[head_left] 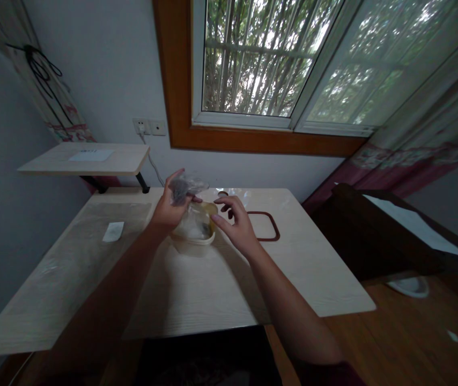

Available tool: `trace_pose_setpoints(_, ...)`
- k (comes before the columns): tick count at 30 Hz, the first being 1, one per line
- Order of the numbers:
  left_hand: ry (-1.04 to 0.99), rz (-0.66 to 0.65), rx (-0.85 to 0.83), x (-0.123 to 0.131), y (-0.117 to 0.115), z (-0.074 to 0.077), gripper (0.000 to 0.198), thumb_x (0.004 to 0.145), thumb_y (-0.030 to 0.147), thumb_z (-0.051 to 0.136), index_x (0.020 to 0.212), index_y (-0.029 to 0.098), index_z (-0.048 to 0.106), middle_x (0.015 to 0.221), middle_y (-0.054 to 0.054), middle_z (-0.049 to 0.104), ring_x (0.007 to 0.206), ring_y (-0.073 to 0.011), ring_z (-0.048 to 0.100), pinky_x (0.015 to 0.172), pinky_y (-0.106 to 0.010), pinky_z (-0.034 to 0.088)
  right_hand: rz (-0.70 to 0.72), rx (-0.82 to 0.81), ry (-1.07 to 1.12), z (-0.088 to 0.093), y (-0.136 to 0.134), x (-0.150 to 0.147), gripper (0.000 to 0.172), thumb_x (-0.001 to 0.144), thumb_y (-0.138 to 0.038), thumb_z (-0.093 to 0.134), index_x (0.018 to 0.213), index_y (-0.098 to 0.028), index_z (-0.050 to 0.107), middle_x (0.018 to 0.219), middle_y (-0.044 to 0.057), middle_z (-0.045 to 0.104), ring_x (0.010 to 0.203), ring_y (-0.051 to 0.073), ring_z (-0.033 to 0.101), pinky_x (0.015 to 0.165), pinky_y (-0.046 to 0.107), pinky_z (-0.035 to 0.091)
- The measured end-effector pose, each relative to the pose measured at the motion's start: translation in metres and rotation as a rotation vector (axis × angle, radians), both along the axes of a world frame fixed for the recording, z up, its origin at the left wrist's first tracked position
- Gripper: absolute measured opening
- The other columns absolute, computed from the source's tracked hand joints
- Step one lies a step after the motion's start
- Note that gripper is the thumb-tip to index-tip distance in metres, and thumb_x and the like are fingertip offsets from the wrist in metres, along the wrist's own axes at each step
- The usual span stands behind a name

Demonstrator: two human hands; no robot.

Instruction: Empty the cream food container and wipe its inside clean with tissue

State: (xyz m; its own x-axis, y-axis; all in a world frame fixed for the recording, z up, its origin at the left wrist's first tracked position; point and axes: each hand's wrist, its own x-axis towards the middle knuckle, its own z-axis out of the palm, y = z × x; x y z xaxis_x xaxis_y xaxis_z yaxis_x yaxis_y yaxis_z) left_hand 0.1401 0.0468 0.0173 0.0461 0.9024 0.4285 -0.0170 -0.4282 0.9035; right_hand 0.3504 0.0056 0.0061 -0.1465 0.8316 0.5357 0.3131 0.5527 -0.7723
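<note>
A cream plastic container [192, 242] stands on the pale wooden table [213, 279] in front of me. My left hand [168, 206] is closed on a crumpled clear plastic bag [186, 187] with something dark inside, held just above the container. My right hand [237, 225] hovers beside the container's right rim, fingers loosely curled, its fingertips near a yellowish item [209, 208] at the container's top. I cannot make out whether it grips that item. A brown rounded seal ring [267, 225] lies flat on the table right of my right hand.
A small white paper [113, 231] lies on the table's left part. A raised shelf [86, 158] with a sheet on it stands at the back left. A window is behind; a dark wooden piece of furniture [393, 241] stands to the right.
</note>
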Motion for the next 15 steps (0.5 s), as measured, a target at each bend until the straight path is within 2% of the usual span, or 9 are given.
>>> trace_pose_setpoints(2,-0.103,0.026,-0.022,0.002,0.001,0.0,0.067,0.084,0.034,0.074,0.142,0.029,0.04,0.089,0.002,0.07,0.073,-0.013,0.073,0.082,-0.031,0.06,0.05,0.041,-0.1,-0.007,-0.004,0.003,0.062,0.081,-0.055,0.079,0.135,-0.033,0.059,0.143,0.01,0.052,0.133,0.033,0.048,0.11,0.054,0.042)
trace_pose_setpoints(4,-0.18,0.07,-0.026,0.004,-0.001,0.002,0.059,0.082,0.033,0.075,0.133,0.028,0.044,0.079,0.006,0.065,0.066,-0.0111,0.07,0.08,-0.031,0.061,0.122,0.057,-0.164,-0.014,-0.007,0.005,0.094,0.07,-0.06,0.086,0.151,-0.037,0.044,0.158,0.011,0.035,0.147,0.037,0.032,0.119,0.059,0.031)
trace_pose_setpoints(7,-0.264,0.128,-0.027,0.004,-0.004,0.006,0.047,0.081,0.032,0.076,0.118,0.028,0.047,0.073,0.01,0.06,0.056,-0.0078,0.063,0.075,-0.031,0.062,0.212,0.035,-0.185,-0.027,-0.007,0.003,0.128,0.06,-0.062,0.091,0.162,-0.04,0.017,0.169,0.01,0.013,0.155,0.039,0.015,0.123,0.061,0.024)
trace_pose_setpoints(11,-0.338,0.221,-0.056,0.0,-0.004,0.008,0.039,0.079,0.035,0.078,0.098,0.026,0.044,0.068,0.012,0.055,0.047,-0.0056,0.053,0.06,-0.025,0.058,0.225,-0.054,-0.085,-0.047,-0.003,-0.003,0.147,0.056,-0.06,0.094,0.163,-0.041,-0.007,0.172,0.011,-0.003,0.156,0.039,0.014,0.122,0.062,0.026)
trace_pose_setpoints(15,-0.416,0.255,-0.116,-0.006,0.0,0.006,0.043,0.078,0.039,0.08,0.089,0.025,0.041,0.066,0.012,0.053,0.043,-0.0036,0.044,0.047,-0.02,0.047,0.256,-0.169,0.012,-0.066,-0.002,-0.01,0.157,0.054,-0.056,0.096,0.161,-0.039,-0.017,0.172,0.014,0.001,0.157,0.038,0.014,0.123,0.062,0.024)
